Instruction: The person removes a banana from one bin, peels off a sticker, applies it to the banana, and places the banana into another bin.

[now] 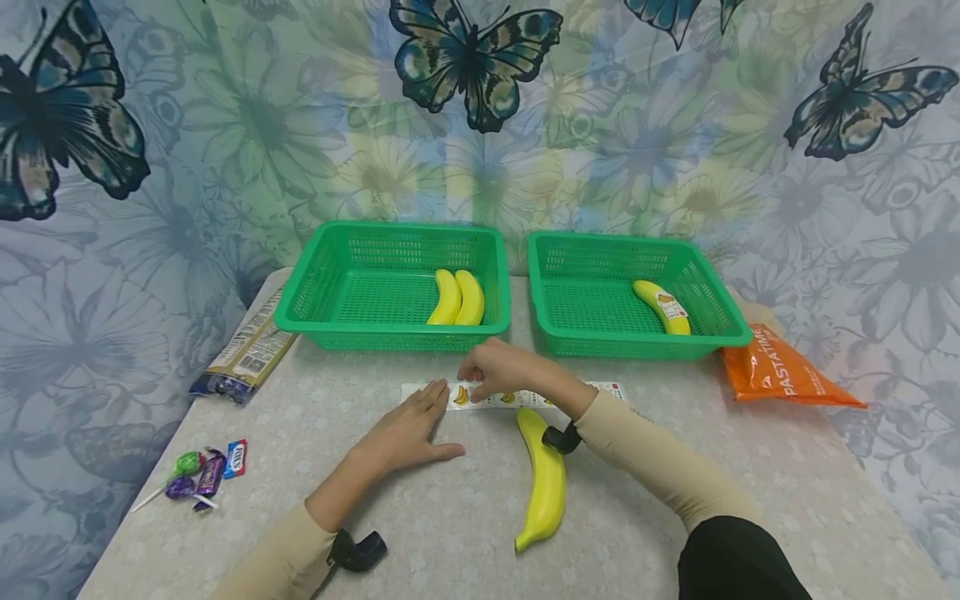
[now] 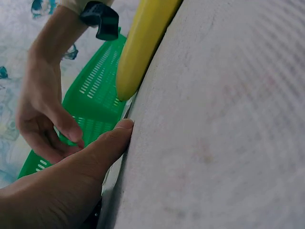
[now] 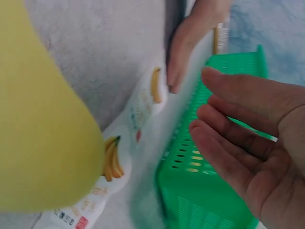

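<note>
A white strip of banana stickers (image 1: 507,398) lies across the table in front of two green baskets. My left hand (image 1: 408,429) rests flat with straight fingertips on the strip's left end, its thumb spread to the side. Above the strip, my right hand (image 1: 502,368) hangs with loosely bent fingers. In the right wrist view its thumb and fingers (image 3: 224,138) stand apart with nothing between them. A yellow banana (image 1: 547,483) lies below the strip, beside my right wrist. Another banana (image 1: 651,296), in the right basket, bears a sticker (image 1: 670,306).
The left basket (image 1: 390,335) holds two bananas (image 1: 470,298); the right basket (image 1: 637,347) stands beside it. A gold packet (image 1: 251,354) lies at the left edge, with lollipops (image 1: 188,463) and small wrapped sweets (image 1: 236,458) nearer. An orange pasta bag (image 1: 780,367) lies on the right.
</note>
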{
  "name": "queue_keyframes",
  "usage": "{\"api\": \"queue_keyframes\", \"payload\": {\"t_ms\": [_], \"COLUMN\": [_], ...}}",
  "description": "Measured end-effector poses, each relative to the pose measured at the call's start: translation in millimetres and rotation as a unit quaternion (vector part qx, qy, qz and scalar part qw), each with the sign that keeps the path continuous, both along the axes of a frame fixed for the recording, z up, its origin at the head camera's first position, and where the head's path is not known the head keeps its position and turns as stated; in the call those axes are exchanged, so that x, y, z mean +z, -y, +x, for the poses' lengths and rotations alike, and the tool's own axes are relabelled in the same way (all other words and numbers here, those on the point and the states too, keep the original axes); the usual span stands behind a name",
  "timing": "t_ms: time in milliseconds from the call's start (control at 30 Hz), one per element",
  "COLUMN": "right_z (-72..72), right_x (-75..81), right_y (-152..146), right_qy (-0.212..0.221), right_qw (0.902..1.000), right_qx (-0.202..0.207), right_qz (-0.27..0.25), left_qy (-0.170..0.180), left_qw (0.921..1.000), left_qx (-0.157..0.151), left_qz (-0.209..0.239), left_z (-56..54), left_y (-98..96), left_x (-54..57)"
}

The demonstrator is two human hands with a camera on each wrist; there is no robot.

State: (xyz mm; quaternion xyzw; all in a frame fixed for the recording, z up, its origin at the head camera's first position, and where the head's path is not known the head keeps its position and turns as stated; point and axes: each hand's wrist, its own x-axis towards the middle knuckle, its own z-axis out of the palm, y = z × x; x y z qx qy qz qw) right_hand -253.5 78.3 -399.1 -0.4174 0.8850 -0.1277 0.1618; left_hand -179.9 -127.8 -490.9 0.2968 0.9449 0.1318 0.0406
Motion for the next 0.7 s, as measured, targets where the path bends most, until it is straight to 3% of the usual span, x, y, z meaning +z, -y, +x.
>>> {"api": "queue_keyframes", "payload": {"t_ms": [300,500,700], "right_z": [-17.2,-17.1,-15.8], "right_x": [-18.1,-21.6,-21.5], "right_y": [20,24,26], "right_qy": [-0.007,0.01,-0.003], "right_qw": [0.9976,0.9946,0.9937], "right_qx": [0.002,-0.009,0.01], "right_qz": [0.069,0.102,0.112], "left_qy": [0.005,0.011,0.005], "left_qw": [1.0,0.9999,1.0], "left_qx": [0.001,0.002,0.003], "left_qz": [0.0,-0.003,0.002], "left_z": [0.4,0.5,0.7], "left_y": [-2.0,-2.6,-1.7], "left_x": [2.6,1.5,1.5]}}
